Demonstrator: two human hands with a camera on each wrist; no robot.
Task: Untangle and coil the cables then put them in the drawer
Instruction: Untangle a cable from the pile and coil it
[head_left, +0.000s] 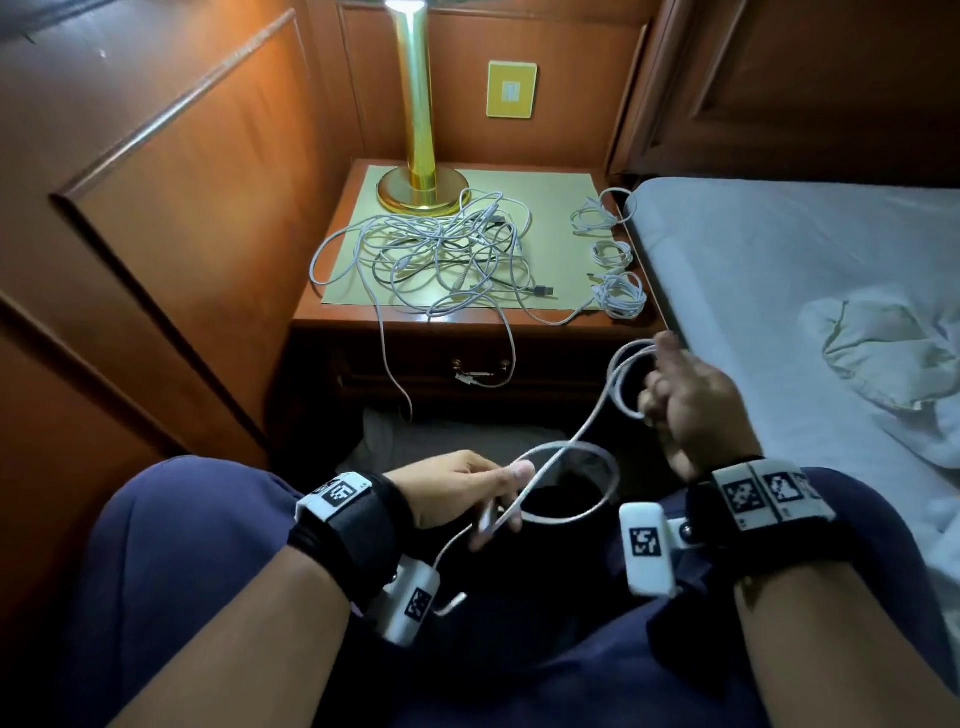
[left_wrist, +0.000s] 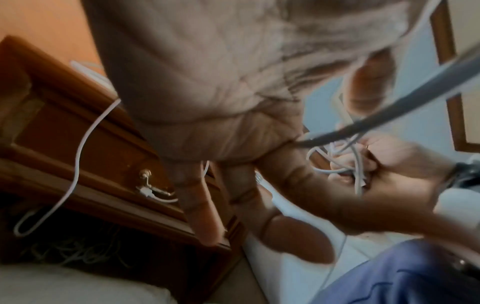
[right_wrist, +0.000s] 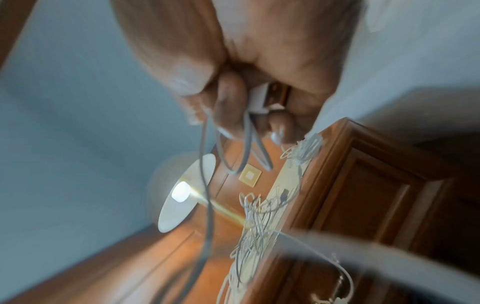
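The person sits facing a bedside surface (head_left: 561, 218), winding one white cable (head_left: 587, 431) between both hands over the lap. The right hand (head_left: 691, 400) is raised near the bed (head_left: 779, 270), its fingers curled round a few finished loops and a white plug. The left hand (head_left: 467, 493) is lower and nearer the body, pinching the slack run between thumb and fingers; a free end with its connector hangs below that wrist. The cable runs up and to the right from the left hand to the right, with one loose loop sagging between them, so the next turn probably means feeding slack along that line into the right hand's coil. On the surface, a tangled heap of cables (head_left: 441, 249) lies beside the brass lamp (head_left: 421, 182), and three small coiled cables (head_left: 615, 260) sit along its right edge. The drawer (head_left: 467, 374) below is closed, two strands dangling over its front.
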